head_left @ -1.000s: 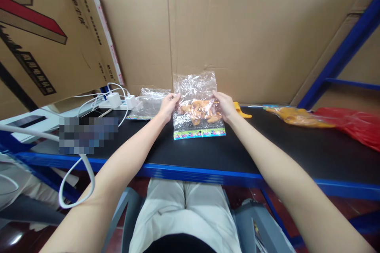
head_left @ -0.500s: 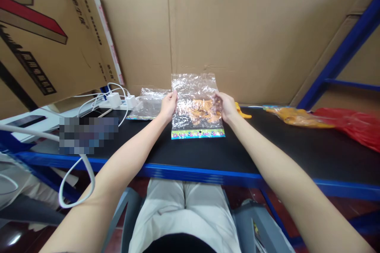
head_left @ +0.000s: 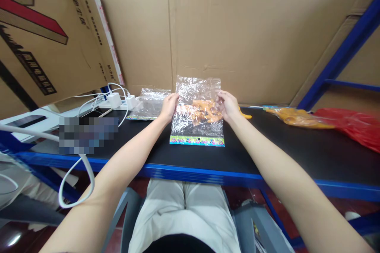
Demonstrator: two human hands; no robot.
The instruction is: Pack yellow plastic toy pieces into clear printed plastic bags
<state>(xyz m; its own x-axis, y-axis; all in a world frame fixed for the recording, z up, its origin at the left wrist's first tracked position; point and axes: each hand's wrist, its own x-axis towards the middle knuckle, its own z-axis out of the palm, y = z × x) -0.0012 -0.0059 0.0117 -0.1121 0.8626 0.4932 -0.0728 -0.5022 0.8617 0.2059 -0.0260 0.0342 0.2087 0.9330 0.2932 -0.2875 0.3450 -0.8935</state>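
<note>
A clear plastic bag (head_left: 197, 128) with a bright printed strip along its lower edge is held up above the black tabletop. My left hand (head_left: 169, 106) pinches its left edge, and my right hand (head_left: 228, 104) grips the right edge. Orange crumpled pieces (head_left: 204, 112) show through the film; whether they lie behind the bag or partly inside it I cannot tell. One orange end (head_left: 245, 115) sticks out past my right hand on the table.
More clear bags (head_left: 152, 104) lie to the left, beside a white power strip (head_left: 118, 102) with chargers and cables. On the right are a bagged orange item (head_left: 297, 118) and a red plastic bag (head_left: 350, 124). A cardboard wall (head_left: 252, 35) stands behind the black tabletop (head_left: 202, 158).
The bag's lower printed edge has come down and toward me, and its top has shifted slightly right. Both hands keep their hold on its sides.
</note>
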